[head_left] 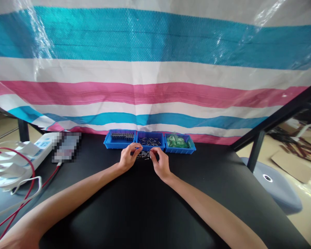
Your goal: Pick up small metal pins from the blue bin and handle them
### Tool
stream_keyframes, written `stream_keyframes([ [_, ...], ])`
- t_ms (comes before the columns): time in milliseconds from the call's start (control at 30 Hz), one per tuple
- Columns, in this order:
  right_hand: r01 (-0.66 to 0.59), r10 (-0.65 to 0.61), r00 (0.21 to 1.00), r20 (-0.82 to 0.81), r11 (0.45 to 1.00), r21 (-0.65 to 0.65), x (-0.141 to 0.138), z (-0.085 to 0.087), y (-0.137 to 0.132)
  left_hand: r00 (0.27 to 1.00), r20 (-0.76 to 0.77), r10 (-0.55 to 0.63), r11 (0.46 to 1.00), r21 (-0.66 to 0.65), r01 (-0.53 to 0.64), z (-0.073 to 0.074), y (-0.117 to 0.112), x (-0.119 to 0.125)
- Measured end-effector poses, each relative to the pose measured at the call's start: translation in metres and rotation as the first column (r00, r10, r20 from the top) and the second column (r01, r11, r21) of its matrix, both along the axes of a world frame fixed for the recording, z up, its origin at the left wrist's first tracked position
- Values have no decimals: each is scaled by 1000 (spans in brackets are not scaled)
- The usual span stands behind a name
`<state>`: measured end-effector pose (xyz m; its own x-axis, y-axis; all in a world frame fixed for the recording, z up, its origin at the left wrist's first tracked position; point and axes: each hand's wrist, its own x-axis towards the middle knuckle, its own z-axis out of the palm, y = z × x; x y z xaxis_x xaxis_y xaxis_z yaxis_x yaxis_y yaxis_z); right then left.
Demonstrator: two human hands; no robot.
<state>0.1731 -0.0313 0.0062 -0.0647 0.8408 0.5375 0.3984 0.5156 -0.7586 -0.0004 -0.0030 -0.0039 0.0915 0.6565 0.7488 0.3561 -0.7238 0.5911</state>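
Note:
My left hand (129, 158) is curled in a pinch in front of the blue bins, its thumb and fingertips close together. Whatever it holds, if anything, is too small to make out. Facing it, my right hand (161, 164) also pinches, with thumb and forefinger beside a small pile of shiny metal pins or screws (143, 156) on the table. A thing in its fingertips cannot be made out. Just behind the hands, the middle blue bin (140, 145) contains many loose screw-like metal pieces (150, 141).
The left blue bin (120, 146) has rows of metal cylinders; the right one (180, 150) contains green-tinted plastic packets (177, 141). A power strip (45, 141), a blurred phone (66, 147) and cables lie left on the black table (119, 211). A striped sheet (145, 72) hangs behind; a grey stool (282, 190) stands right.

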Motion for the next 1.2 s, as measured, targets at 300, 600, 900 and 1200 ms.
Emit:
stream_keyframes([
  [300,2,-2,1000,7,1000,-3,0,2,-1,1000,10,17,1000,1,-17,3,-2,2],
  [600,-4,5,1000,31,1000,-10,0,2,-1,999,-18,43,999,21,-43,-1,-1,0],
  [900,9,-9,999,32,1000,-17,0,1,-2,998,-3,56,998,28,-56,-1,-1,1],
  [1200,11,-11,999,44,1000,5,0,1,-2,994,-80,74,997,22,-73,6,-4,1],
])
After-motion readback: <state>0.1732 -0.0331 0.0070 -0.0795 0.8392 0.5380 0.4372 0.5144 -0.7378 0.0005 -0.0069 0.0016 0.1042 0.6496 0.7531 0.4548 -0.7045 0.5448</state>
